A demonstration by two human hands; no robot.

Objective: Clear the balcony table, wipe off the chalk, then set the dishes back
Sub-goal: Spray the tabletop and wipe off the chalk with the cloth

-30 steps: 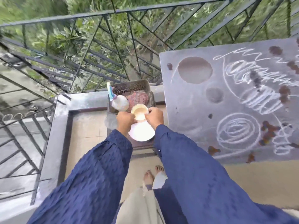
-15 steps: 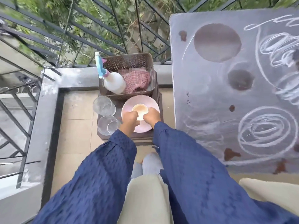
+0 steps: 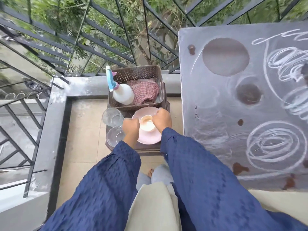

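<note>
Bowl (image 3: 147, 125) is sitting on the pink plate (image 3: 149, 139) atop the low stool (image 3: 146, 148), with the left hand (image 3: 130, 126) curling at its 9 o'clock and the right hand (image 3: 162, 120) at its 3. Whether either is gripping anything, I cannot tell. Basket (image 3: 138, 74) is standing at the plate's 12 o'clock, glasses (image 3: 111, 116) at 9 and the chalked table (image 3: 216, 114) at 3.

Your blurred left hand (image 3: 130, 126) and right hand (image 3: 162, 120) hide their own fingers and part of the plate (image 3: 148, 139), and the table (image 3: 216, 105) runs off the right edge.
</note>
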